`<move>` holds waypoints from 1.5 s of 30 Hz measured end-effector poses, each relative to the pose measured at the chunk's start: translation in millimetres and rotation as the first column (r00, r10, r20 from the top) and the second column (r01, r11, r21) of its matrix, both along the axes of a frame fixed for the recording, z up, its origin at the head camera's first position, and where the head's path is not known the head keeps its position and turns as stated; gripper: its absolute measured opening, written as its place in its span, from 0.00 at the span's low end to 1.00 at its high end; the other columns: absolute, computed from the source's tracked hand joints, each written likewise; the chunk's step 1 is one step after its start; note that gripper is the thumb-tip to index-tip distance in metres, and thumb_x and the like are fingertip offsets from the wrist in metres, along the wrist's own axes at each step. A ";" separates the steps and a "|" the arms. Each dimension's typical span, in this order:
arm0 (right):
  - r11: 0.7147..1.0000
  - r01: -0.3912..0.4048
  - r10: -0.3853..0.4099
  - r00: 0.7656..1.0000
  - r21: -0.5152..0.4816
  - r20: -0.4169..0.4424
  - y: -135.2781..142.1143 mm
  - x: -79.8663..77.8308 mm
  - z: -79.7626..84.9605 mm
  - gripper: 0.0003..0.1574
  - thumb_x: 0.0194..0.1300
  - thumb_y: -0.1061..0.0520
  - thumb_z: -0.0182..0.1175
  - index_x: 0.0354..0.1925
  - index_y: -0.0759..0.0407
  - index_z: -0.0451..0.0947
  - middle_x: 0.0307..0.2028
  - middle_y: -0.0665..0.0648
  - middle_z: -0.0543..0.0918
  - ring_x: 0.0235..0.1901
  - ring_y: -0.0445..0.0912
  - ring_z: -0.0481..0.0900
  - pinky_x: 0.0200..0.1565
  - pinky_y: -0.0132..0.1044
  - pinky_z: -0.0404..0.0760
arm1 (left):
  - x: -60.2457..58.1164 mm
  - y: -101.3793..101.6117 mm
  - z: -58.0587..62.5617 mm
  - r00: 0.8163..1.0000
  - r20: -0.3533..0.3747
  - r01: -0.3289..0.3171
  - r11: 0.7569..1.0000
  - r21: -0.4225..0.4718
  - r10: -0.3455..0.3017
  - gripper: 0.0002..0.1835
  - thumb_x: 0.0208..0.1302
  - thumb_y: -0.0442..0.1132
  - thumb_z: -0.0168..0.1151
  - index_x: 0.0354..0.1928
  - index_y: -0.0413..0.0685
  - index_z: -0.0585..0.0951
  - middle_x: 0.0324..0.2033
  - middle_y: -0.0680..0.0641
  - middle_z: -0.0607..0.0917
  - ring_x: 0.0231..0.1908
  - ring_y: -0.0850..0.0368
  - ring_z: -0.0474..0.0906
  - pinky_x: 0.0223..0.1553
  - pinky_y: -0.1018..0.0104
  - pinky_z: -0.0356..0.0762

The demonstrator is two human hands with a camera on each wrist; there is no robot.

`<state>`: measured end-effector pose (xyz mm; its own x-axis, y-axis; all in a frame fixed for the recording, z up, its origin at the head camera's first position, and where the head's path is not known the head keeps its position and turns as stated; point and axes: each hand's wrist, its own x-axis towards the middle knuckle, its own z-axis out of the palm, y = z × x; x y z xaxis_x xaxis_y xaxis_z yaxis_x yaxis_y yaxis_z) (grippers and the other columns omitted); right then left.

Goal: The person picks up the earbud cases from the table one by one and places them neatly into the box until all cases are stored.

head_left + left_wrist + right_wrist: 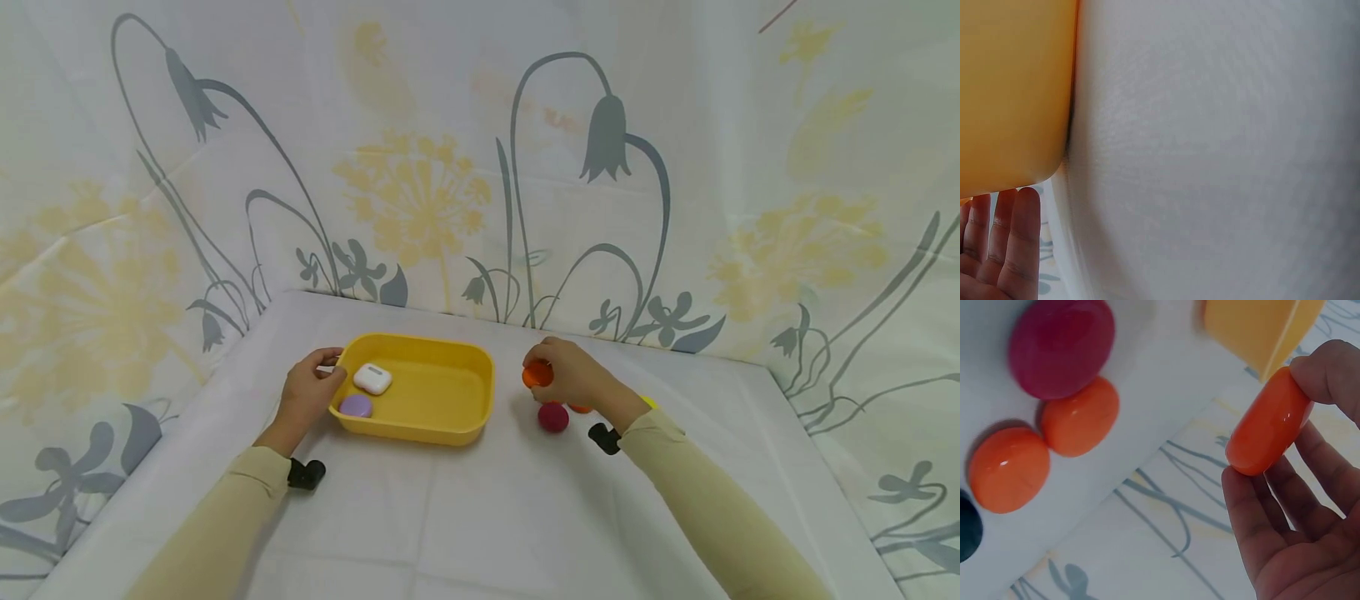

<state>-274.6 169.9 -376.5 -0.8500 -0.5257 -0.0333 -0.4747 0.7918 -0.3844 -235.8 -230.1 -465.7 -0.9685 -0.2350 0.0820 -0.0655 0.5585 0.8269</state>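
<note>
Our right hand (576,372) pinches a glossy orange piece (1267,425); loosening risks slippage. Our straight-fingered left hand (306,390) touches the tray (431,387) at nine o'clock.

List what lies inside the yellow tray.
Inside the yellow tray, a white item and a rounded purple piece sit toward its left end. The floor directly beneath them is covered and cannot be seen.

Flowered sheeting (465,50) rises toward twelve o'clock, large grey bellflowers (607,137) at ten and one. The white bench (375,525) spreads toward six.
</note>
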 end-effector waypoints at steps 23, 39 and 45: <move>0.995 0.090 -0.091 0.995 0.044 0.037 45.4 11.6 -29.8 0.22 0.51 0.57 0.70 0.46 0.55 0.80 0.42 0.53 0.79 0.43 0.48 0.74 0.45 0.42 0.80 | -1.4 -0.8 -1.1 1.000 0.018 0.001 1.000 -0.002 -0.001 0.23 0.65 0.44 0.52 0.62 0.48 0.74 0.54 0.40 0.78 0.45 0.48 0.75 0.40 0.67 0.75; 0.996 0.074 -0.075 0.997 0.051 0.015 62.7 18.2 -43.9 0.21 0.49 0.58 0.71 0.44 0.56 0.80 0.40 0.53 0.79 0.42 0.49 0.74 0.45 0.44 0.81 | 0.1 -1.1 -1.5 1.000 0.007 0.010 1.000 0.012 -0.010 0.23 0.66 0.42 0.52 0.63 0.47 0.74 0.55 0.39 0.78 0.45 0.48 0.75 0.40 0.67 0.74; 0.994 0.097 -0.099 0.994 0.058 0.034 64.6 20.1 -46.2 0.19 0.49 0.59 0.71 0.42 0.55 0.80 0.39 0.52 0.78 0.42 0.48 0.73 0.46 0.43 0.81 | 0.6 -0.3 -0.2 1.000 0.010 0.005 1.000 0.007 -0.005 0.23 0.66 0.43 0.52 0.63 0.47 0.73 0.55 0.40 0.78 0.45 0.48 0.75 0.39 0.69 0.74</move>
<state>-254.5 234.5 -422.7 -0.8952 -0.4360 -0.0925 -0.3797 0.8547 -0.3540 -235.2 -230.4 -466.0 -0.9705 -0.2308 0.0704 -0.0714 0.5534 0.8299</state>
